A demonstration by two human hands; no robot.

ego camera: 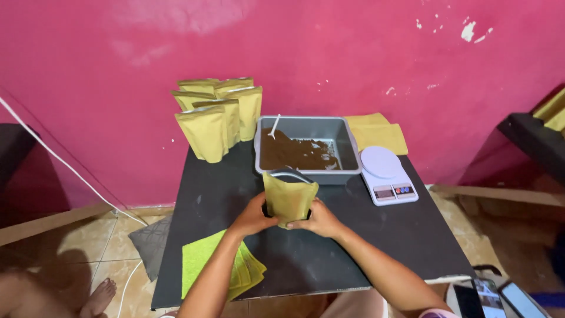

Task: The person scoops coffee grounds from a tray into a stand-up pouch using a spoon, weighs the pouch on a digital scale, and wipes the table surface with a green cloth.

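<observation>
I am gripping the open pouch (289,199) upright between my left hand (254,215) and right hand (321,219), near the tub (308,172) of brown powder (291,153), so I judge scooping comes next.

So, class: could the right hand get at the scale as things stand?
Probably yes. The scale sits just beyond the right hand with bare table between them. But that hand grips the open pouch and would have to let go first.

White scale (387,175), flat yellow pouches (376,132), pink wall (329,53)
</observation>
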